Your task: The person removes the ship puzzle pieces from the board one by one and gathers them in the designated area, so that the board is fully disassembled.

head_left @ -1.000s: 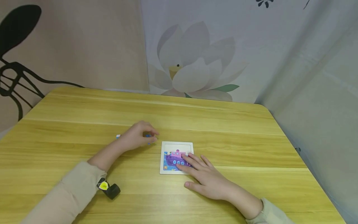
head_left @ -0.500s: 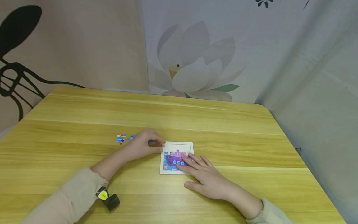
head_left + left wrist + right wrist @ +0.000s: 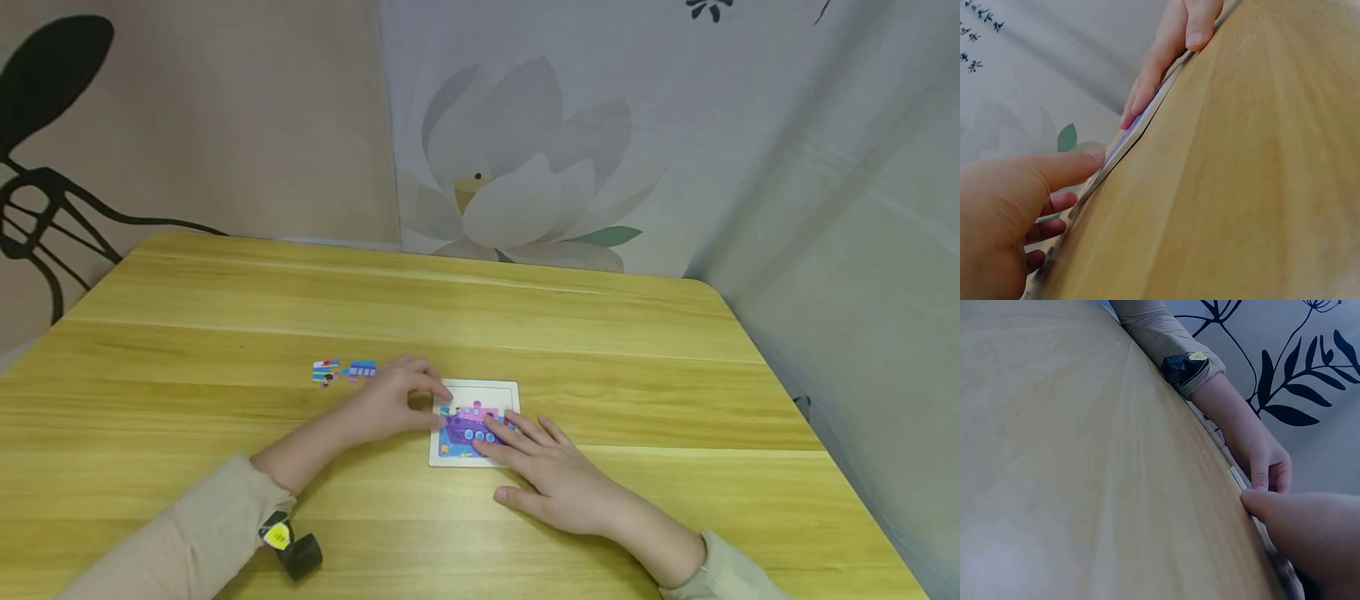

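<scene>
Fingers of the left hand [image 3: 393, 400] are bent at nine o'clock on the puzzle frame [image 3: 483, 393], clear of it one second ago; any grip cannot be determined. Loose puzzle pieces [image 3: 363, 369], formerly mostly covered, show at ten o'clock. Frame contains a partial purple ship picture [image 3: 459, 429], bare toward twelve. Right hand [image 3: 555, 487], fingers extended, rests across it from four o'clock, unchanged.

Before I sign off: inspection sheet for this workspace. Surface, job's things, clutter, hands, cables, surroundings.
Surface: wood-grain table, rounded far corners.
Job's things: white-framed jigsaw board, purple ship partly assembled, upper part bare; loose jigsaw pieces to its left.
Clutter: nothing seen.
Left hand: thumb and index finger at board's left side; pinched piece, cannot tell.
Right hand: fingers spread, resting on board's right side.
Cables: nothing seen.
Surroundings: lotus-print backdrop behind; grey curtain at right.
</scene>
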{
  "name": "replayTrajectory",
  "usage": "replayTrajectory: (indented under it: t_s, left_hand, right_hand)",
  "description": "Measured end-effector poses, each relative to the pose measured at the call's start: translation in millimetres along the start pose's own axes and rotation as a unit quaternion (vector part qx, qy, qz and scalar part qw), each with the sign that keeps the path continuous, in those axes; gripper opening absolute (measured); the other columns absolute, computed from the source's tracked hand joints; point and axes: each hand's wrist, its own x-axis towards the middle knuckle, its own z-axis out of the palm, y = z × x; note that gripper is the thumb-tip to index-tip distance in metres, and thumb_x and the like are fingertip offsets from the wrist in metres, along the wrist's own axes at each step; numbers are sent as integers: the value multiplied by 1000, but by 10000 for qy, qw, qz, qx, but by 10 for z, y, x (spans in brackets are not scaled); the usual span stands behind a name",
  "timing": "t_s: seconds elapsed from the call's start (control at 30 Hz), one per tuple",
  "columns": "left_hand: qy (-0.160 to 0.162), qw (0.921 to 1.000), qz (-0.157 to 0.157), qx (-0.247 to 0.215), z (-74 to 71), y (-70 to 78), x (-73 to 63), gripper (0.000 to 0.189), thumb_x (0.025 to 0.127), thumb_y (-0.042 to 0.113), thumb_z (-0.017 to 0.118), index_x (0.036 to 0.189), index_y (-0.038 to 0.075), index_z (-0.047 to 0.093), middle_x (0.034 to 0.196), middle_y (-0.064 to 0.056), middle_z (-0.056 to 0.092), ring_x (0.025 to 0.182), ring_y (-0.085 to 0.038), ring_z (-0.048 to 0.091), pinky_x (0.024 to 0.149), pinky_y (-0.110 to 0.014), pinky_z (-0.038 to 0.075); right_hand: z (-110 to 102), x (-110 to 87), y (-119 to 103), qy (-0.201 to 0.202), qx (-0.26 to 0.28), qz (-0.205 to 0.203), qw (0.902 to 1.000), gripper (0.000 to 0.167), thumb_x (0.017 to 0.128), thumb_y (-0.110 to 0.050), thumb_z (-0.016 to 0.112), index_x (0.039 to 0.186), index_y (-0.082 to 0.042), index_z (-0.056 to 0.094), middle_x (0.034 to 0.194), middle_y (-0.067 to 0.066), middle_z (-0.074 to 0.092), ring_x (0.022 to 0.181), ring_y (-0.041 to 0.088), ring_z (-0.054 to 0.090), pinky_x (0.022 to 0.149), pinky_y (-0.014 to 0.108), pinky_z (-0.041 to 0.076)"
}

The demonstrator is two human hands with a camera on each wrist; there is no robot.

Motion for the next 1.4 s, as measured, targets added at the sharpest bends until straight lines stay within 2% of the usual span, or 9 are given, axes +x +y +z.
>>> replayTrajectory:
  t_s: [0.17, 0.3, 0.47, 0.9, 1.3, 1.4]
  left_hand:
    - [-29, 9997, 173, 141, 16, 1, 7, 21, 77, 31, 81, 95, 22, 75, 102, 12, 57, 102, -15, 48, 88, -48, 38]
    - [-53, 9995, 195, 237, 27, -1, 18, 19, 76, 30, 81, 92, 23, 74, 101, 12, 56, 101, -15, 47, 91, -49, 36]
    - [-90, 9997, 30, 247, 37, 20, 21, 19, 75, 31, 82, 90, 25, 72, 102, 11, 55, 104, -16, 47, 95, -54, 33]
    - [-150, 9996, -255, 27, 34, 89, 26, 19, 74, 22, 83, 85, 24, 68, 99, 11, 56, 105, -19, 47, 96, -54, 32]
    - [37, 9998, -109, 150, 47, 112, 23, 24, 72, 20, 85, 85, 23, 65, 95, 13, 57, 97, -15, 47, 96, -50, 30]
    - [15, 9999, -61, 91, 54, 106, 19, 23, 73, 19, 84, 86, 22, 65, 90, 13, 58, 91, -14, 49, 92, -46, 33]
  right_hand:
    - [-16, 3, -3, -14, -162, -61, 9998, 57, 100, -52, 35, 152, -33, 22, 158, -8, 7, 144, 19, 2, 110, 55, 5]
    - [-21, -2, -5, -24, -216, -51, 9997, 57, 100, -52, 35, 152, -33, 23, 158, -8, 8, 144, 20, 3, 110, 55, 6]
    - [-22, -4, -9, -9, -197, -58, 9998, 57, 100, -51, 36, 152, -32, 23, 158, -7, 9, 144, 21, 4, 110, 55, 6]
    - [-24, 1, -17, 55, -176, -92, 9998, 56, 100, -51, 37, 152, -33, 24, 158, -8, 9, 144, 20, 5, 110, 56, 8]
    - [-40, 1, -38, 45, -228, -68, 9997, 56, 100, -51, 37, 152, -33, 24, 158, -8, 11, 144, 20, 7, 110, 55, 9]
    - [-44, 0, -46, 32, -199, -64, 9998, 57, 100, -50, 38, 152, -32, 25, 158, -7, 11, 144, 20, 6, 110, 55, 9]
